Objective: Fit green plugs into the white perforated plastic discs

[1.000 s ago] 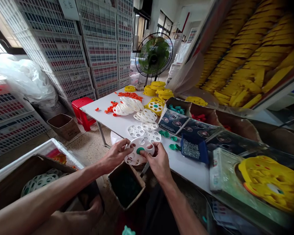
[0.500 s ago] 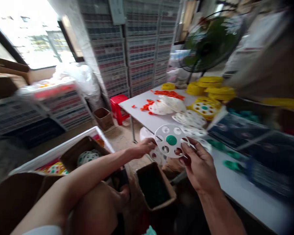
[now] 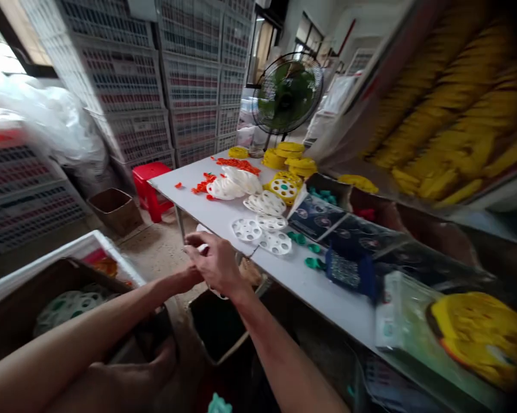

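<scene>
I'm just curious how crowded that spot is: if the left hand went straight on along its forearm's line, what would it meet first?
Probably the right hand, which partly covers the left hand in this view; depth is unclear, so I can't tell whether they already touch.

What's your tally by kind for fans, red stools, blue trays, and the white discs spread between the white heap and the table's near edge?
Fan: 1
Red stool: 1
Blue tray: 1
White discs: 3 visible
Total: 6
</scene>
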A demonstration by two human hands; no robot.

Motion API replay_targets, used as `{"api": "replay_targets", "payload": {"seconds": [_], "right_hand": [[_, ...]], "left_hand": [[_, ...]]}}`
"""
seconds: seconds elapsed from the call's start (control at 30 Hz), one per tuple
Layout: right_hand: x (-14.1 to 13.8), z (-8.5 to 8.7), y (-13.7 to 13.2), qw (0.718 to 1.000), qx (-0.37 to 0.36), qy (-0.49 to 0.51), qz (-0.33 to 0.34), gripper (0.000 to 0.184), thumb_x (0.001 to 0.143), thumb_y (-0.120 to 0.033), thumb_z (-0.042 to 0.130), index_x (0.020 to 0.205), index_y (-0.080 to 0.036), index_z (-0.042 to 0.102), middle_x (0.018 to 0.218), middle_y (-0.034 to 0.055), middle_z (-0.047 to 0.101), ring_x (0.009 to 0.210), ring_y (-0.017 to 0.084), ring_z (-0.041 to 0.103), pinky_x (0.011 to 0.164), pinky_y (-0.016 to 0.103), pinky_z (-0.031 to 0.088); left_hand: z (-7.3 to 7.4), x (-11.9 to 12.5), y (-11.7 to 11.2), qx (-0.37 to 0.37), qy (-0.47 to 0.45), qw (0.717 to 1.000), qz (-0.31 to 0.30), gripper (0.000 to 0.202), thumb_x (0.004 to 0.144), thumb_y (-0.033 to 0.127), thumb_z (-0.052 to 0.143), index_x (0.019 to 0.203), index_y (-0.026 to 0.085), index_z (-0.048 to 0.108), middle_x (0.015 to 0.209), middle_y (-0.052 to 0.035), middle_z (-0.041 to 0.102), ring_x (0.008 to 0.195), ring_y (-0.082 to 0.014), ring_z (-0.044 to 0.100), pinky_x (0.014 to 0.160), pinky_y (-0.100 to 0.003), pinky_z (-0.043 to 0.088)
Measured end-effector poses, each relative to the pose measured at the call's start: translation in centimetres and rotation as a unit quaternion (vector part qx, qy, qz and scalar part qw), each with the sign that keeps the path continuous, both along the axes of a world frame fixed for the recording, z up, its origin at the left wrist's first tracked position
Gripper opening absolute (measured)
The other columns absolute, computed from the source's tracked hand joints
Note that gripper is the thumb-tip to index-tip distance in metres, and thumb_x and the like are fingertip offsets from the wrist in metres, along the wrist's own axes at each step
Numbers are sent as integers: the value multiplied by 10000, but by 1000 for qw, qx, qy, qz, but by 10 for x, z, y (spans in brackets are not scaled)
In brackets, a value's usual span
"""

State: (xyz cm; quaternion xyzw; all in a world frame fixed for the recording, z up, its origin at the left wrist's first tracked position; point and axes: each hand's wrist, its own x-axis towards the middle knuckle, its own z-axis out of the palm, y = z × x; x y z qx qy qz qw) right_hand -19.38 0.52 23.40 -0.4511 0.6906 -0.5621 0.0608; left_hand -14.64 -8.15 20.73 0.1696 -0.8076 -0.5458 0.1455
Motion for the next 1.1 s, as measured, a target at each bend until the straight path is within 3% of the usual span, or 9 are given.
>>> {"api": "replay_targets", "payload": {"seconds": [0.1, 0.17, 0.23, 0.33, 0.47, 0.63, 0.83, 1.0, 1.1], "right_hand": [[-57, -16, 89, 979, 105, 72, -160, 235, 921, -277, 600, 1115, -237, 728, 1103, 68, 758, 973, 239, 691, 879, 393, 539], [-94, -26, 144, 920, 240, 160, -264, 273, 868, -240, 658, 1130, -229, 733, 1136, 107, 746, 1047, 297, 655, 878, 438, 510], [-124, -36, 185, 865, 333, 254, -277, 312, 821, -187, 694, 1128, -225, 735, 1147, 116, 742, 1130, 318, 605, 908, 434, 462], [-146, -51, 216, 809, 414, 336, -249, 248, 806, -163, 692, 1032, -250, 748, 1067, 93, 759, 1112, 299, 585, 934, 426, 381], [-153, -65, 222, 786, 445, 366, -225, 190, 845, -159, 631, 945, -261, 756, 989, 84, 766, 1046, 270, 598, 954, 430, 316], [-157, -72, 216, 803, 400, 373, -235, 236, 947, -220, 532, 1036, -227, 751, 995, 98, 771, 1001, 270, 629, 951, 431, 340], [-151, -61, 198, 870, 265, 308, -280, 356, 1013, -280, 362, 1117, -179, 687, 1077, 149, 739, 1042, 297, 614, 884, 391, 452], [-123, -42, 178, 980, 83, 1, -180, 379, 979, -505, 488, 1130, -199, 653, 775, 52, 716, 659, 218, 650, 622, 347, 499], [-101, -37, 167, 977, -28, -188, -96, 446, 838, -572, 706, 1048, -180, 672, 736, 26, 711, 624, 185, 650, 582, 315, 522]], "left_hand": [[-1, -6, -2, 154, -38, 978, -132, 235, 827, 278, 672, 1033, 167, 687, 968, -86, 711, 809, -226, 686, 655, -319, 553], [3, -6, -4, 244, -36, 954, -167, 257, 804, 243, 675, 1054, 187, 654, 1064, -77, 690, 829, -189, 665, 673, -287, 542], [9, -7, -2, 282, -21, 943, -175, 295, 791, 209, 686, 1083, 203, 643, 1126, -69, 660, 863, -174, 649, 703, -276, 537], [16, -11, 7, 308, -5, 935, -175, 426, 753, 158, 704, 1168, 228, 637, 1200, -60, 620, 930, -184, 641, 740, -288, 545], [20, -14, 15, 333, 6, 926, -175, 568, 696, 97, 714, 1233, 263, 633, 1302, -49, 571, 973, -179, 617, 764, -299, 553], [20, -13, 15, 360, 18, 918, -165, 614, 665, 49, 705, 1231, 275, 630, 1312, -50, 562, 1009, -194, 620, 739, -295, 550], [17, -14, 14, 373, 25, 916, -146, 642, 655, 35, 714, 1247, 267, 629, 1389, -71, 543, 1033, -203, 611, 745, -293, 551], [19, -13, 14, 370, 24, 919, -135, 640, 655, 43, 724, 1248, 269, 638, 1433, -75, 534, 1014, -189, 609, 748, -286, 549], [19, -12, 14, 364, 21, 922, -130, 616, 660, 59, 729, 1235, 263, 653, 1452, -76, 529, 1038, -198, 608, 771, -303, 552]]}}
